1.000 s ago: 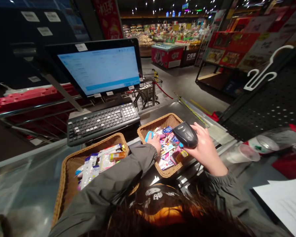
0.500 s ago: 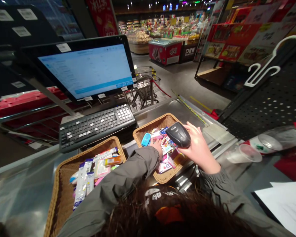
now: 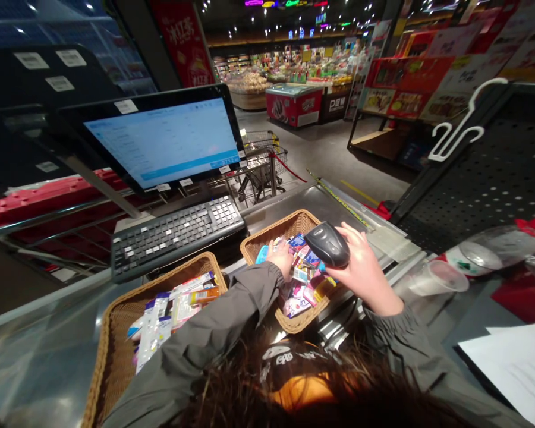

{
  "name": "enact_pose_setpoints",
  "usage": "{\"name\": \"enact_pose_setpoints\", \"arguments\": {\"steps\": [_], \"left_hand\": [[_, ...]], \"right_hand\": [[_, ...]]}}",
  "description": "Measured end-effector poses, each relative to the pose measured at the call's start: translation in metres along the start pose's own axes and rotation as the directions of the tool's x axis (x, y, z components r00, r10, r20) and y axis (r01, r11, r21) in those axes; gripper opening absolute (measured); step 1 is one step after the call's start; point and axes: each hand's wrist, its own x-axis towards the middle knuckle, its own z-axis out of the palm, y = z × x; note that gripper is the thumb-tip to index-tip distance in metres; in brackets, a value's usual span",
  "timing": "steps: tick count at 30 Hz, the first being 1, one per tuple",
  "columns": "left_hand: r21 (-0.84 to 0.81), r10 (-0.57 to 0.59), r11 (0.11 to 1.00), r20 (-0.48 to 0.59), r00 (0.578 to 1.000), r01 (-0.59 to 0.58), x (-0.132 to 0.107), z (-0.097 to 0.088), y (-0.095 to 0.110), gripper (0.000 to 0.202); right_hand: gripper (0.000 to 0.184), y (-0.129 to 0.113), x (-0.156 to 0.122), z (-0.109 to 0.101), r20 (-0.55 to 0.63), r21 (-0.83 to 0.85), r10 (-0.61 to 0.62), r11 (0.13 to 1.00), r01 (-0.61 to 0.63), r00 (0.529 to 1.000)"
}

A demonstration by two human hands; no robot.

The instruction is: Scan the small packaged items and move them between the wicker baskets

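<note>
While the steel table (image 3: 40, 351) runs across beneath everything, its surface carries on past the baskets at the far side, up to a yellow-marked strip (image 3: 341, 202). A monitor (image 3: 169, 145) stands tilted at the left rear. The left basket (image 3: 118, 356) lies lengthwise nearer the body, with the left sleeve (image 3: 196, 339) crossing over its near right part. The right basket (image 3: 294, 326) sits a little farther off; a narrow gap parts the two wicker rims. Close behind the left one, a keyboard (image 3: 178, 232) limits the room on that side, while to the right of the other the steel continues beside its rim.

The right grip (image 3: 363, 270) is closed around a black scanner (image 3: 327, 244), coming at it from the right, thumb on the near side. The scanner is over the right part of the right basket, above the contents. Its visible body slants from the far left toward the near right, the rounded back facing up; the window is out of sight and the handle is largely covered by the hand.

The left grip (image 3: 280, 260) reaches over the left rim with its fingers down among small packets (image 3: 299, 303); whether they pinch anything, I cannot tell. Just left of those fingers lies a bright blue item (image 3: 262, 254), partly covered.
</note>
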Motion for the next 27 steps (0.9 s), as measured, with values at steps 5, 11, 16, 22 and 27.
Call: {"name": "enact_pose_setpoints", "arguments": {"steps": [5,11,16,22,27], "left_hand": [[-0.001,0.086,0.996,-0.312,0.946,-0.090,-0.042,-0.056,-0.022,0.040],[0.091,0.073,0.996,-0.617,0.784,-0.021,-0.106,-0.097,-0.059,0.029],[0.106,0.027,0.989,-0.809,0.588,0.099,-0.157,-0.116,-0.082,0.024],[0.081,-0.011,0.978,-0.900,0.436,0.191,-0.211,-0.136,-0.099,0.026],[0.059,-0.045,0.964,-0.925,0.378,0.260,-0.246,-0.144,-0.113,0.031]], "right_hand": [[0.048,-0.010,0.000,-0.002,-0.029,0.009,-0.022,1.000,0.022,0.999],[0.050,-0.029,0.001,-0.002,-0.095,0.005,-0.122,0.992,0.123,0.988],[0.049,-0.056,0.010,-0.004,-0.138,-0.035,-0.268,0.963,0.265,0.954],[0.045,-0.109,0.022,-0.006,-0.149,-0.035,-0.416,0.909,0.415,0.897],[0.046,-0.147,0.026,-0.002,-0.148,-0.033,-0.524,0.851,0.525,0.839]]}}
